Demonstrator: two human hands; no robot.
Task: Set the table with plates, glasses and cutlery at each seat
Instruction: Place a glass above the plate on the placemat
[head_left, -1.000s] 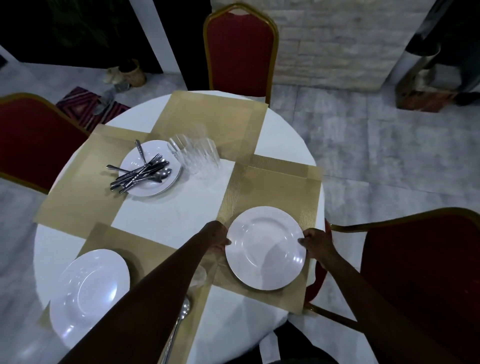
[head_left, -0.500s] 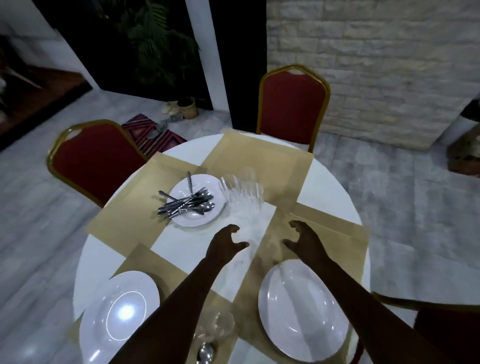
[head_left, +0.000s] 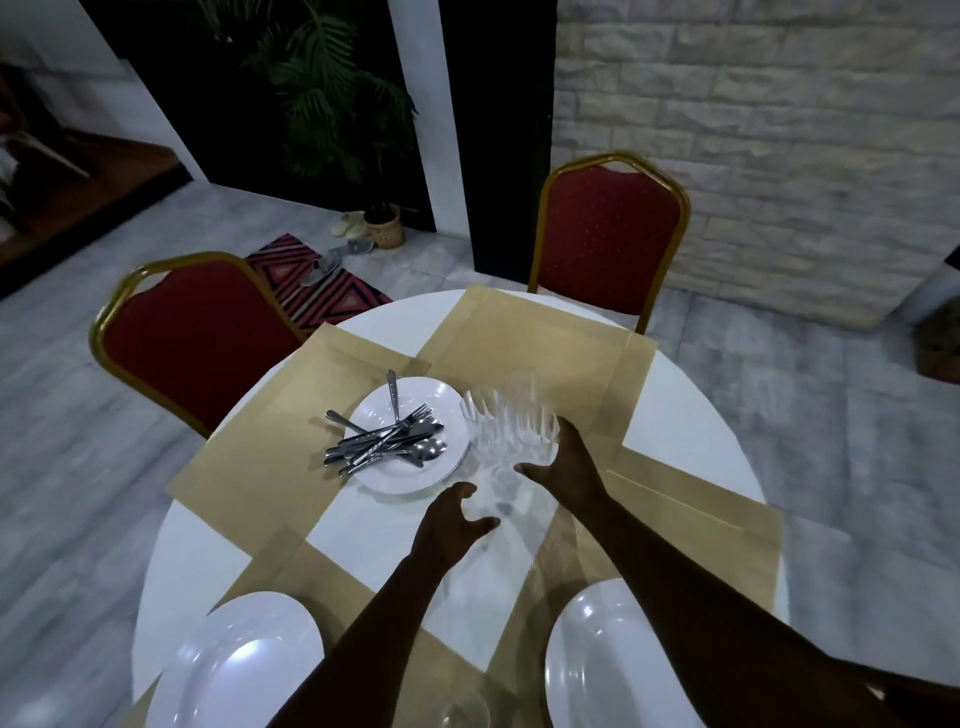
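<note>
At the middle of the round white surface (head_left: 374, 530) stands a cluster of clear glasses (head_left: 511, 434), and everything else is best placed from it. Just left of the glasses, touching or nearly so, a white plate (head_left: 441, 400) carries a loose heap of forks, spoons and knives (head_left: 387, 441); it looks like a supply point, kept central so every seat can be served from it. The right hand (head_left: 563, 467) is at the near right side of the glasses, its open grip curved against the outermost one, though whether it has truly closed on the glass cannot be told. The left hand (head_left: 452, 517) hovers just short of the glasses, fingers spread and holding nothing, probably ready to steady or separate them. Nearer the person than the glasses, one plate (head_left: 239, 665) lies to the left and another (head_left: 587, 670) to the right, each on a gold mat (head_left: 685, 525), so those seats appear to be waiting for glassware and cutlery. Beyond the glasses, the mats before the two red chairs (head_left: 610, 234) are bare.

How many glasses there are is hard to make out, as their outlines blur together. Both near plates are cut off by the frame edge, and a rim (head_left: 465, 709) at the bottom edge, perhaps another glass, is mostly out of view.
</note>
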